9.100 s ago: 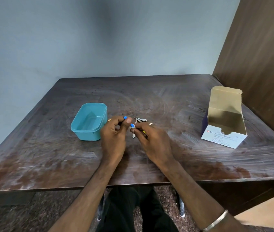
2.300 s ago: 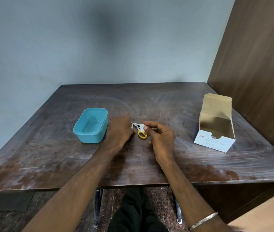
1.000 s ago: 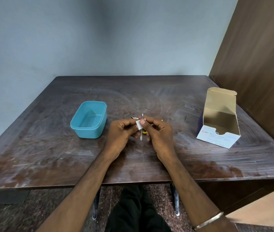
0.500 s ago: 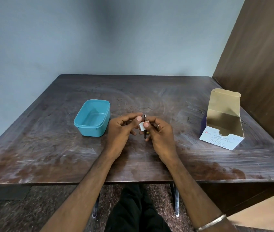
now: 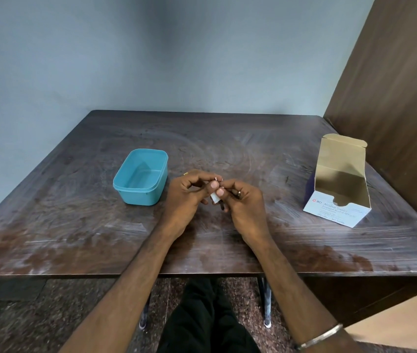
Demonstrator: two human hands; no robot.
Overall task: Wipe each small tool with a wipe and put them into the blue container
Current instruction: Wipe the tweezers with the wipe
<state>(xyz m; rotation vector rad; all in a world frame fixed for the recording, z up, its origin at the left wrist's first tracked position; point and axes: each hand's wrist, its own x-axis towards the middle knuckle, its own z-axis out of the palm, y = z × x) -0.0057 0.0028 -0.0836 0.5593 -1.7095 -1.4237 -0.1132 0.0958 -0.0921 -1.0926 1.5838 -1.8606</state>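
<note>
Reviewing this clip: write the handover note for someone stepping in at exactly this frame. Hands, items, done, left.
Left hand and right hand meet above the table, pinching a small white wipe around a thin small tool; which hand holds which is unclear.
Blue container, left of the hands, looks empty.
Open alcohol swab box sits to the right.
Done: nothing in the container yet.
Left: finish wiping this tool, drop it in, repeat for other tools, mostly hidden behind the hands.

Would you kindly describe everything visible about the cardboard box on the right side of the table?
The cardboard box stands on the dark wooden table near its right edge, apart from both hands. Its outside is white and blue, printed "BD Alcohol Swabs"; the inside is plain brown card. The hinged lid is flipped up and back, leaving the top open, and the front wall has a curved cut-out. No contents show inside.
</note>
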